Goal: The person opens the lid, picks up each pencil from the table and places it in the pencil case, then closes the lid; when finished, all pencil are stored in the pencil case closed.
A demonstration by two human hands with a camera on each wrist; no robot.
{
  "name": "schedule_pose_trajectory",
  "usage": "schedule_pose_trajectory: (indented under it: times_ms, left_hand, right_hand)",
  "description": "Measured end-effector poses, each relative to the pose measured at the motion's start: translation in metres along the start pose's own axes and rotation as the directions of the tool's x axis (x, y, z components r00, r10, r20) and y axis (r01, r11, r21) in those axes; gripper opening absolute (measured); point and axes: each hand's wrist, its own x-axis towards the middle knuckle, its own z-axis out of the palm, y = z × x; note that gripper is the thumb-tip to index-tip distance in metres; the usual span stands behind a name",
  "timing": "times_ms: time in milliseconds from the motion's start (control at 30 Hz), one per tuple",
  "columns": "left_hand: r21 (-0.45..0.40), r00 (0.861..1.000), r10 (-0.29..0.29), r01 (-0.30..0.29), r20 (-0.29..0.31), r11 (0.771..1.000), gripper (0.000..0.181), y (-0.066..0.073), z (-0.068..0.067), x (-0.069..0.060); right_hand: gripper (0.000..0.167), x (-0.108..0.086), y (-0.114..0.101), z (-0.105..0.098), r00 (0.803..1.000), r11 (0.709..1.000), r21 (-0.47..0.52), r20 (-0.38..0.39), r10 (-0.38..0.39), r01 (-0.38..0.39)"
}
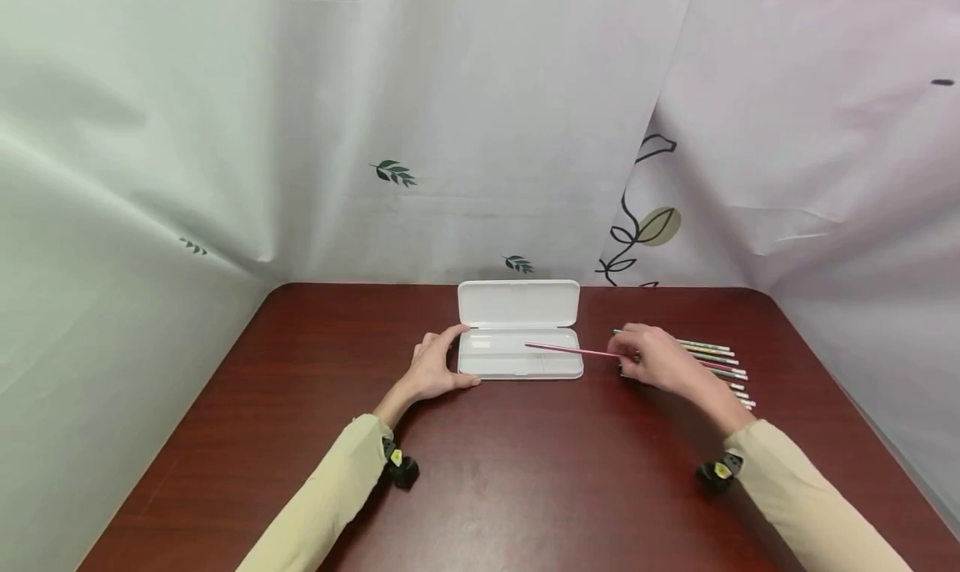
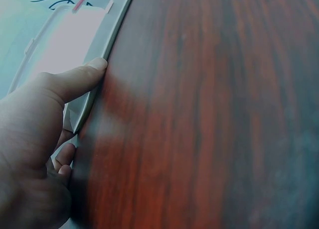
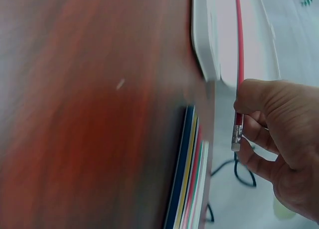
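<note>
A white pencil case [image 1: 495, 366] lies with its lid [image 1: 519, 303] raised at the back; its divided tray shows nothing lying in it. My left hand [image 1: 433, 367] holds the case's left end, thumb [image 2: 84, 80] on the front rim and the other fingers at the left and rear. Between thumb and fingers, my right hand [image 1: 654, 357] pinches a red pencil [image 3: 240, 45] near its eraser end. The pencil points left, with its far end above the tray. Beneath and behind the right hand lie several pencils [image 1: 712, 357] in various colours.
The dark red-brown wooden table [image 1: 525, 472] has rounded back corners. A pale patterned curtain [image 1: 465, 138] hangs behind it and along both sides. The loose pencils lie side by side to the right of the case, their eraser ends toward the right.
</note>
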Motion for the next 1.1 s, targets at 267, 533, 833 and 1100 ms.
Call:
schedule_pose_trajectory:
  times_ms: [267, 533, 833, 1100]
  left_hand:
    - [-0.013, 1.000, -0.003, 0.003, 0.007, 1.000, 0.089, 0.002, -0.002, -0.001]
    - [-0.005, 1.000, -0.014, 0.014, 0.009, 1.000, 0.089, 0.001, -0.001, 0.000]
    - [-0.012, 1.000, -0.008, 0.008, 0.007, 1.000, 0.089, -0.002, 0.000, 0.001]
    - [-0.007, 1.000, -0.011, 0.011, 0.000, 1.000, 0.089, -0.002, 0.001, 0.001]
  right_hand:
    - [0.022, 0.041, -0.011, 0.017, 0.998, 0.999, 0.038, 0.067, 0.007, -0.009]
    - [0.020, 0.069, -0.020, 0.028, 0.988, 0.999, 0.045, 0.152, -0.002, -0.005]
    - [0.017, 0.086, -0.025, 0.038, 0.975, 0.998, 0.058, 0.221, -0.003, -0.010]
    - [0.016, 0.091, -0.024, 0.044, 0.972, 0.997, 0.077, 0.232, -0.042, 0.025]
